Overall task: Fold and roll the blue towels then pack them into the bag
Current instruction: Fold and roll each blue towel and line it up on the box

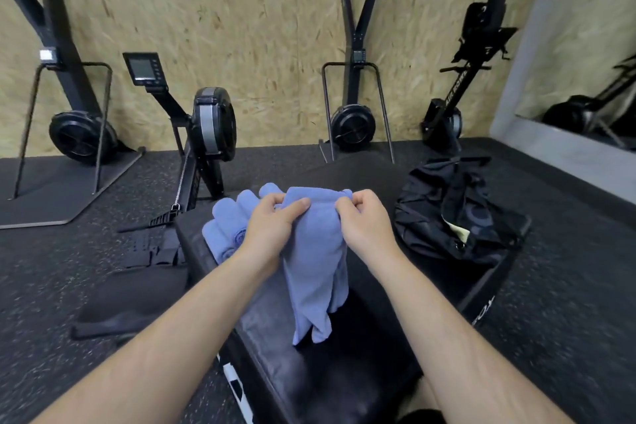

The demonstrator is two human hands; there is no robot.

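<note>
Where the dark speckled floor meets the chipboard wall at the far left, a black ski machine stands on its flat base, its flywheel low against the wall. Right of it a rowing machine points toward the camera, with its small monitor raised on an arm to the left of the fan housing.

In front of the rower lies the black padded surface, which runs from the bottom of the view toward the middle. On its far left part sit the rolled towels, several blue rolls side by side and touching one another.

The left hand is just in front of those rolls, thumb and fingers curled and pinching the top edge of the blue towel. This towel is lifted above the middle of the surface and hangs in long loose folds between the forearms; whether its lower corners rest on the padding is hard to tell. The right hand pinches the same top edge at the other end, fingers bent over the cloth, near the left one.

Behind the hands a second ski machine leans at the wall. Further right, on the far right part of the surface, the black bag lies slumped and crumpled, a pale yellowish patch showing among its folds. Behind it a rower stored upright stands by the wall, and a mirror fills the right edge.
</note>
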